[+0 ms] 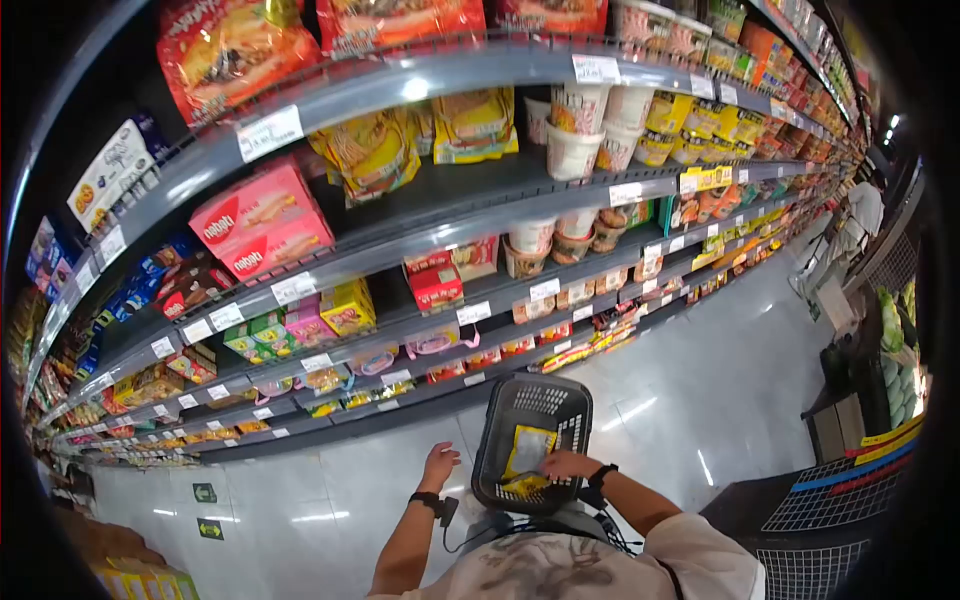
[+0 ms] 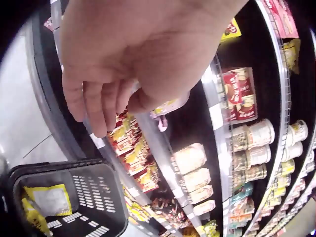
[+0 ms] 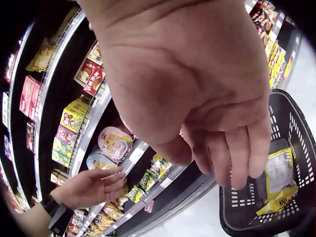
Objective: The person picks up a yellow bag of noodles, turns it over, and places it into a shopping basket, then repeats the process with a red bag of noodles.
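Note:
A black shopping basket point(image 1: 490, 440) with slotted walls stands close in front of the person. Inside lie yellow-edged snack packets point(image 1: 532, 440), one showing a pale printed panel in the right wrist view. My right hand point(image 1: 570, 465) hangs over the basket's near right side, fingers loosely bent and holding nothing; in the right wrist view its fingertips overlap the rim. To the left of the basket, my left hand point(image 1: 440, 466) is held in the air with relaxed fingers and nothing in it. Both wrists wear dark bands.
Long grocery shelves point(image 1: 400, 230) curve across the front, stocked with pink boxes point(image 1: 262, 220), yellow bags point(image 1: 475, 125) and cup noodles point(image 1: 575, 130). Grey tiled floor point(image 1: 660, 400) runs along them. Wire racks point(image 1: 840, 495) stand at the right, and another person point(image 1: 860, 215) is farther down the aisle.

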Motion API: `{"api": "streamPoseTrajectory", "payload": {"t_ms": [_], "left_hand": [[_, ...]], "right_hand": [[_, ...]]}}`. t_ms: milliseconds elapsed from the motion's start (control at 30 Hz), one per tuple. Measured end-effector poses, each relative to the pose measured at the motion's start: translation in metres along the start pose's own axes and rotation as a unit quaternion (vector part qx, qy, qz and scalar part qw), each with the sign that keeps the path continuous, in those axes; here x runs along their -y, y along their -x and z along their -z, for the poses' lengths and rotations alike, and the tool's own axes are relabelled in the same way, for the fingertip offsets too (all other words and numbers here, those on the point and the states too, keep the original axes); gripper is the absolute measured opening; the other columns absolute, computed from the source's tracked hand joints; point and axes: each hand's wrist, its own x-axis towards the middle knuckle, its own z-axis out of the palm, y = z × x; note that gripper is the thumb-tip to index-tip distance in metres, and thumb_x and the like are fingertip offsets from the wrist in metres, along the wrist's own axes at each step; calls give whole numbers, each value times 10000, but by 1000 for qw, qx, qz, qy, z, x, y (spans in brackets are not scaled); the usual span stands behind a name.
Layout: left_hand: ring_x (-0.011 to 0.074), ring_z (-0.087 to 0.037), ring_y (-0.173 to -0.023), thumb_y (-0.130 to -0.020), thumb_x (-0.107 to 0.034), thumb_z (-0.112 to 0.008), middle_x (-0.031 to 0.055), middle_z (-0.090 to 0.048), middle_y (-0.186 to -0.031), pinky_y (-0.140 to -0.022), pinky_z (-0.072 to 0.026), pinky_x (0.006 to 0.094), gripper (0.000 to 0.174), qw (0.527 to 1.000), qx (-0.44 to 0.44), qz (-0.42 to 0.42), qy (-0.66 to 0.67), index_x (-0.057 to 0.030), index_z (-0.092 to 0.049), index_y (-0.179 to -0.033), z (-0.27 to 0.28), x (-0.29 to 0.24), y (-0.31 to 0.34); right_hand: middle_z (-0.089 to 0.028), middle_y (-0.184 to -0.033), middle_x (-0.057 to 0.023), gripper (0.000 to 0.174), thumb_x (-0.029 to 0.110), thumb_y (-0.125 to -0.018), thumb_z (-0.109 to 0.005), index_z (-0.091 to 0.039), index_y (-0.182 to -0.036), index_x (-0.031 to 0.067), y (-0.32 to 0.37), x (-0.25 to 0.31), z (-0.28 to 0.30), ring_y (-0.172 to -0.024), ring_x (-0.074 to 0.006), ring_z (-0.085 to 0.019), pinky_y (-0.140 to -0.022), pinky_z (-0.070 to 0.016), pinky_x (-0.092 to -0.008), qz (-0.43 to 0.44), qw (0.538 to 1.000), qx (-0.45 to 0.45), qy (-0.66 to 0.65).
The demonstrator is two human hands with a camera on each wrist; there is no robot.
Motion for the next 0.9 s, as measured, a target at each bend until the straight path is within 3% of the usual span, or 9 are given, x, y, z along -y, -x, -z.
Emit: {"api": "streamPoseTrajectory", "payload": {"t_ms": [67,167,300,333,433,567,700,833,900], "left_hand": [[191,-676,-901,-926,-100,-521,120,-684,-1067,-697,-479,278,360,996,0,-82,15,-70,-515,-1285,6,-13,-2],[175,-674,-882,-952,-109,-500,115,-677,-1081,-715,-486,267,333,991,-17,-126,30,-51,-530,-1279,1,-40,14],[168,-660,-875,-966,-99,-506,109,-668,-1062,-760,-502,266,331,978,-16,-206,22,-51,-527,-1292,-36,-91,44],[168,-655,-874,-965,-90,-512,107,-666,-1049,-775,-510,272,336,971,-12,-240,10,-56,-524,-1299,-44,-99,49],[152,-632,-904,-962,-86,-529,90,-655,-1060,-799,-504,269,358,940,-53,-333,-57,-46,-515,-1317,-59,-128,56],[175,-591,-1103,-981,-131,-555,103,-626,-1199,-930,-473,302,368,917,-108,-373,-85,-34,-506,-1333,-76,-213,106],[225,-548,-1212,-981,-130,-554,132,-570,-1306,-1017,-430,340,428,858,-151,-478,-110,-30,-455,-1386,-61,-281,101],[268,-479,-1298,-973,-90,-530,171,-480,-1412,-1074,-386,368,499,832,-151,-523,-111,-27,-379,-1444,-42,-362,100],[279,-449,-1317,-968,-87,-528,189,-435,-1450,-1072,-397,377,515,822,-145,-536,-122,-26,-363,-1452,-32,-390,105]], "right_hand": [[-719,-972,-55,388,324,-936,-586,-665,-1193,45,3,5,-4,-779,-136,-663,-654,-531,-276,-1,997,23,-73],[-718,-1006,-59,376,302,-937,-584,-668,-1193,39,6,15,8,-792,-135,-662,-672,-536,-281,103,993,-55,33],[-711,-1074,-70,333,220,-977,-541,-626,-1232,24,18,45,37,-918,-153,-688,-732,-544,-296,168,980,-69,-82],[-712,-1022,-73,281,159,-952,-551,-639,-1181,23,34,68,45,-887,-162,-679,-771,-533,-301,136,974,-67,-167],[-697,-1103,-81,292,232,-1024,-494,-633,-1190,36,30,83,64,-966,-170,-688,-800,-531,-287,164,963,-24,-210],[-696,-1068,-80,259,160,-1026,-470,-620,-1200,39,53,136,84,-965,-160,-680,-821,-527,-277,197,954,-6,-227],[-694,-1064,-87,251,152,-1024,-472,-628,-1182,34,68,194,95,-978,-164,-674,-842,-525,-284,269,948,20,-167],[-707,-1048,-97,327,271,-1016,-524,-629,-1181,9,82,238,119,-953,-174,-673,-837,-533,-307,372,927,17,48],[-703,-1072,-134,310,272,-988,-563,-641,-1175,37,90,246,130,-964,-245,-677,-857,-525,-342,372,921,-41,109]]}}
